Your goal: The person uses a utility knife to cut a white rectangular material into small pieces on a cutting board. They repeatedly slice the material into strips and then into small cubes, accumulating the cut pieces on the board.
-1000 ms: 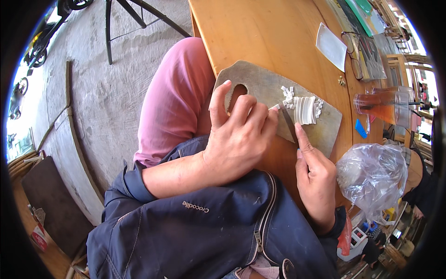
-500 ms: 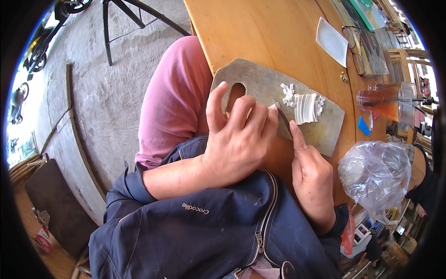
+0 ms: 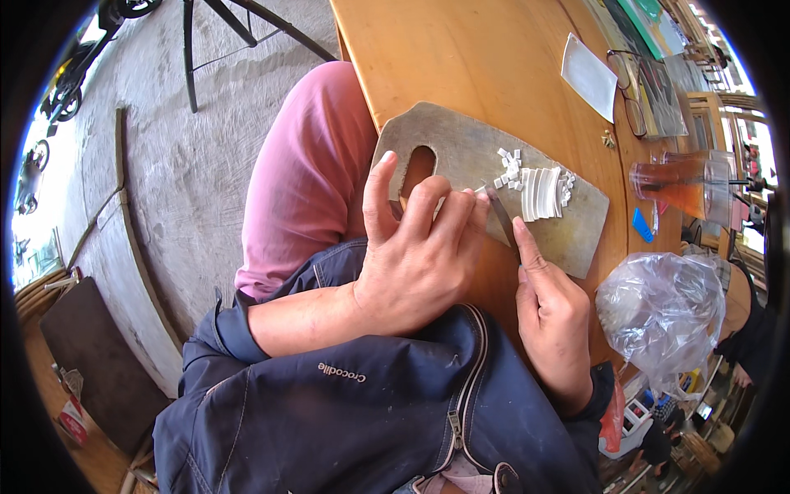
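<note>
A grey cutting board (image 3: 461, 144) with a handle hole lies on the wooden table (image 3: 461, 58). On it are white strips laid side by side (image 3: 541, 193) and small white cut pieces (image 3: 508, 169). My left hand (image 3: 415, 247) rests on the board's near edge, its fingertips pinning something white at the blade. My right hand (image 3: 551, 317) grips a thin dark blade (image 3: 500, 216), index finger along its back, tip pointing at the white strips.
A clear plastic bag (image 3: 662, 317) lies right of my right hand. A glass of orange-brown drink (image 3: 679, 185), a white card (image 3: 588, 74), spectacles (image 3: 634, 107) and a small blue piece (image 3: 642, 224) sit on the table's far right. Concrete floor lies at left.
My left hand has shifted slightly along the board's edge and the blade has edged forward toward the white strips; the board and pieces stay put.
</note>
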`<state>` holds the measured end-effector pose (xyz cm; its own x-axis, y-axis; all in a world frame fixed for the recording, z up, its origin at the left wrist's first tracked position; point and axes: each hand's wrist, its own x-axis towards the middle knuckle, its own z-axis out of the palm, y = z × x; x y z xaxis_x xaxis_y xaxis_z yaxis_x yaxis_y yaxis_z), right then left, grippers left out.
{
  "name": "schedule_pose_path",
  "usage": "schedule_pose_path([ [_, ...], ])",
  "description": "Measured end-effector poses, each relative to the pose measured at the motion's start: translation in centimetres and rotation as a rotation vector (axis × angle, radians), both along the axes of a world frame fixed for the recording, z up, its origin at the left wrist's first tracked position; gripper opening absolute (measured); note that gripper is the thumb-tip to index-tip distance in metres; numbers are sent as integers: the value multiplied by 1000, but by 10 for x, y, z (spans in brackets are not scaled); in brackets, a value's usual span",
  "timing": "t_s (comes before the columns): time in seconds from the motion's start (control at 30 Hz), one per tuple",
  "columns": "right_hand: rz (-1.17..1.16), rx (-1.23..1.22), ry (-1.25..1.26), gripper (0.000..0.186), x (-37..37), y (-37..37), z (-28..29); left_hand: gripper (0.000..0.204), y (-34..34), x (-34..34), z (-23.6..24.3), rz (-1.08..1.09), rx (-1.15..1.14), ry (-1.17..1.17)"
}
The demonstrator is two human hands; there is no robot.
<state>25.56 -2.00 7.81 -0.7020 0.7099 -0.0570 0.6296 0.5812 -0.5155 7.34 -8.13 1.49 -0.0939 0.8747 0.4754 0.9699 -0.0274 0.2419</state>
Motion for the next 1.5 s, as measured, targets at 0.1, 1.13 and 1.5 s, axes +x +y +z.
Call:
schedule_pose_path([
  [0.1, 11, -4, -8, 77, 0, 0, -2, 41, -1, 0, 1, -6, 0, -6],
  [1.13, 15, -8, 14, 76, -4, 0, -1, 35, -3, -3, 1, -7, 32, 2],
  [1.5, -2, 160, -101, 76, -8, -9, -9, 36, -3, -2, 2, 5, 20, 12],
])
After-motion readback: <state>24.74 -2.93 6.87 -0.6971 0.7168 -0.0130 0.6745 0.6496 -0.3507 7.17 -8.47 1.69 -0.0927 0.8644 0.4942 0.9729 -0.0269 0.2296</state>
